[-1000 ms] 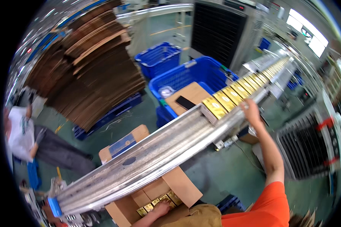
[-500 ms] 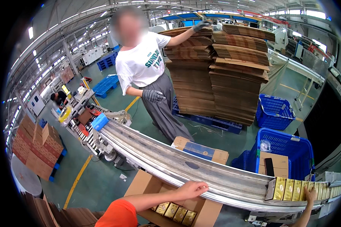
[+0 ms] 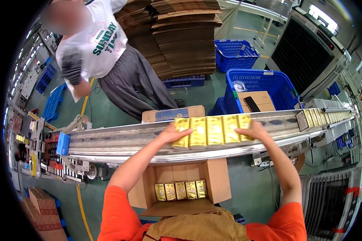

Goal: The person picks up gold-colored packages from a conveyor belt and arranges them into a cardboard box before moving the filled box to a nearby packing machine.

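Head view, looking down over a metal conveyor chute (image 3: 120,138) that runs across the frame, lower at its left end.

Left hand (image 3: 173,134): pressed flat against the left end of a row of gold packets (image 3: 212,130), fingers curled over the top of the end packet. Right hand (image 3: 254,130): pressed against the right end of the same row, fingers wrapped over the last packet. Both hands squeeze inward, so the row of five packets is clamped between them as one block; neither hand closes around a single packet.

The row sits just above the chute, about midway along it, packets upright and side by side, touching each other.

Directly below the chute, on the near side: an open cardboard carton (image 3: 215,182), flaps out, with four gold packets (image 3: 181,190) standing in a line along its near wall.

On the chute, to the right of the held row: a queue of further gold packets (image 3: 321,116), packed edge to edge toward the upper right.

Beyond the chute: a closed brown box (image 3: 173,114) just behind it, a blue plastic crate (image 3: 261,82) holding a brown box with a dark flat object on top, a second blue crate (image 3: 234,54) further back, and a stack of flattened cardboard (image 3: 183,36). Another person in a white printed shirt (image 3: 96,44) and grey trousers stands beyond the chute, to the left of the cardboard stack
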